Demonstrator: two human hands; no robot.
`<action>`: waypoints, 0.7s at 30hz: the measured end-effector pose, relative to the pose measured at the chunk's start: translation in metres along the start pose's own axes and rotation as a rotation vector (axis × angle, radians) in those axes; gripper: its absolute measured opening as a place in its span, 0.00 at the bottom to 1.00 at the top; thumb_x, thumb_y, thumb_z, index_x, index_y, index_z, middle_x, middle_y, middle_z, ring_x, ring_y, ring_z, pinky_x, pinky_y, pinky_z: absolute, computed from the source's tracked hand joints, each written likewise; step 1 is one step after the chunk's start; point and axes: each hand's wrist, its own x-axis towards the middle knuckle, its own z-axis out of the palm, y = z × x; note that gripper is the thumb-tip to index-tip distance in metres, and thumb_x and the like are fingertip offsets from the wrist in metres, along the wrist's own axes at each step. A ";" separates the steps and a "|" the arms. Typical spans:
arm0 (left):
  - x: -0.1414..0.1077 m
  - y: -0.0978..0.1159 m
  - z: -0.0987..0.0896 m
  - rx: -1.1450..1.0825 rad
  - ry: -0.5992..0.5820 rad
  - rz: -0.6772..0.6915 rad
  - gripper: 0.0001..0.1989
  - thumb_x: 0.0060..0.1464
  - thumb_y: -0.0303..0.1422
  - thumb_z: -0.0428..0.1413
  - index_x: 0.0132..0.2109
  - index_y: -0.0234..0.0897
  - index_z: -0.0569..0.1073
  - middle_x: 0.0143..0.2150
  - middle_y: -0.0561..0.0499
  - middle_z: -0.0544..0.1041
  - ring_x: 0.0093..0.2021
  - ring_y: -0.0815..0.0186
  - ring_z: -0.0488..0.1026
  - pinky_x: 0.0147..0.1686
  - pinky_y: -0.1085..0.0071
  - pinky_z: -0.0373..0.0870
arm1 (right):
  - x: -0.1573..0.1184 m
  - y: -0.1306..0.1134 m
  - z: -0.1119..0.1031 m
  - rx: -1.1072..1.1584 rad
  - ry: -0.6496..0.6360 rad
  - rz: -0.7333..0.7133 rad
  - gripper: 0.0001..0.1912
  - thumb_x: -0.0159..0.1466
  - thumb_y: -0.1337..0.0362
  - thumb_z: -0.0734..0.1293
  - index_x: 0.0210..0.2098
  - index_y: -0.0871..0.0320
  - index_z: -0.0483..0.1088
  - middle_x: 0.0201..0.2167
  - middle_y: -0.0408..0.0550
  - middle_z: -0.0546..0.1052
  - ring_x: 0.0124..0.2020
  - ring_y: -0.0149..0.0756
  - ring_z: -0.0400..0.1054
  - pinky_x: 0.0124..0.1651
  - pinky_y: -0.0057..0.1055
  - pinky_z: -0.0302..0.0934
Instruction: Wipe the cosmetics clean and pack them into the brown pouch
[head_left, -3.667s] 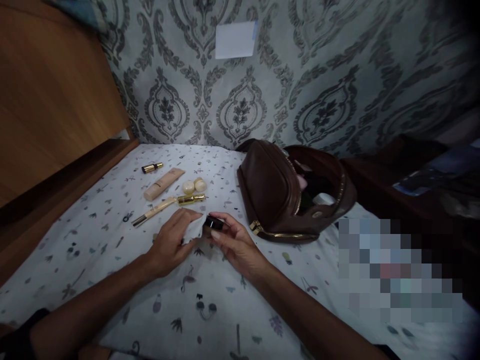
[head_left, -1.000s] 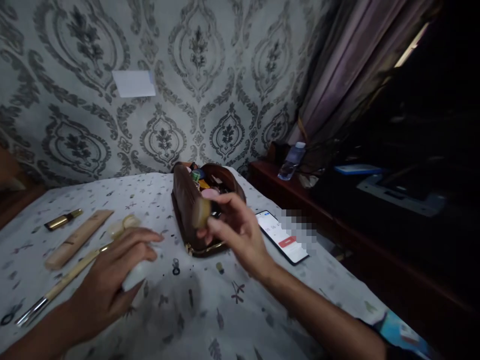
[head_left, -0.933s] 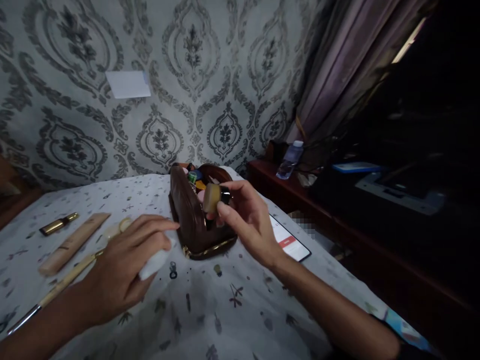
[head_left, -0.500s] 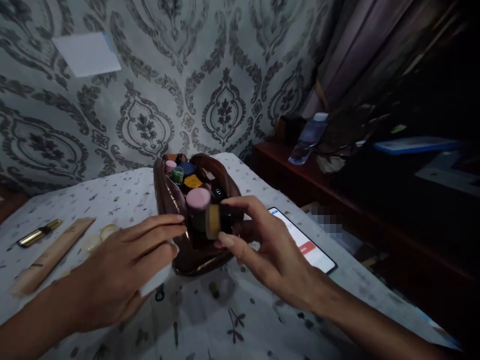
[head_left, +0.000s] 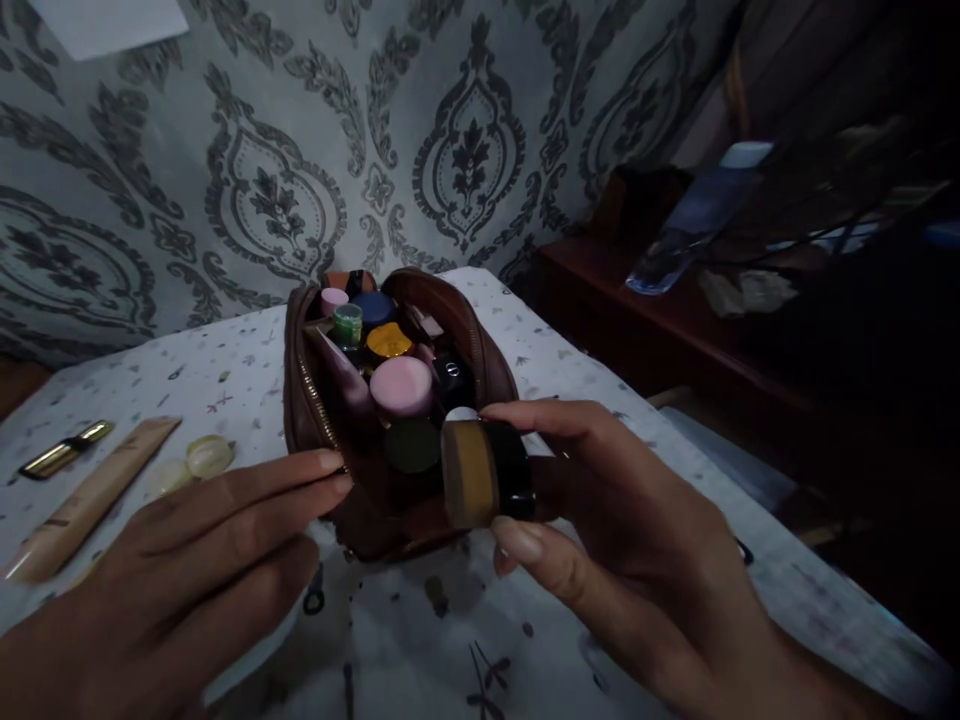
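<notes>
My right hand point(head_left: 622, 540) pinches a small cosmetic jar point(head_left: 471, 475) with a tan body and black lid, tipped on its side above the near right of an unzipped brown makeup bag point(head_left: 495, 350). Against the bag's left zipper edge rest the fingertips of my left hand point(head_left: 225, 560), its fingers stretched out and its thumb hidden. Inside the bag are a pink round lid point(head_left: 401, 387), a dark green lid point(head_left: 412, 445), a yellow lid point(head_left: 388, 340), a blue lid point(head_left: 373, 307), a green-capped jar point(head_left: 347, 325) and a pink tube point(head_left: 341, 370).
On the patterned bedsheet point(head_left: 247, 350), a beige tube point(head_left: 97, 500), a gold and black stick point(head_left: 66, 450) and pale round pieces point(head_left: 208, 456) lie at left. A plastic bottle point(head_left: 697, 220) stands on a reddish wooden ledge point(head_left: 585, 290) at right. The patterned wall rises behind.
The view has moved closer to the bag. The jar in my right hand has shifted slightly toward me and right, and my right hand now covers the phone. My left fingers stay at the bag's edge.
</notes>
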 end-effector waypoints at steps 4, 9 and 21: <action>0.005 -0.004 -0.009 0.005 -0.059 0.049 0.16 0.60 0.26 0.48 0.50 0.43 0.75 0.63 0.49 0.74 0.65 0.52 0.69 0.62 0.49 0.71 | 0.010 -0.008 0.000 -0.056 0.050 -0.083 0.21 0.65 0.62 0.71 0.56 0.44 0.68 0.47 0.47 0.77 0.40 0.41 0.76 0.39 0.34 0.75; 0.016 -0.010 -0.017 -0.048 -0.095 0.163 0.14 0.59 0.25 0.50 0.49 0.43 0.75 0.62 0.46 0.75 0.65 0.53 0.68 0.59 0.53 0.75 | 0.035 -0.023 0.002 -0.205 0.007 -0.197 0.19 0.63 0.63 0.73 0.53 0.48 0.71 0.46 0.47 0.78 0.43 0.42 0.75 0.44 0.35 0.72; 0.031 0.013 0.001 0.169 0.227 0.174 0.14 0.65 0.24 0.46 0.37 0.29 0.75 0.46 0.36 0.82 0.55 0.54 0.77 0.53 0.64 0.78 | 0.077 -0.006 0.015 -0.541 -0.264 -0.365 0.19 0.64 0.62 0.68 0.55 0.51 0.71 0.48 0.50 0.80 0.44 0.46 0.77 0.41 0.35 0.72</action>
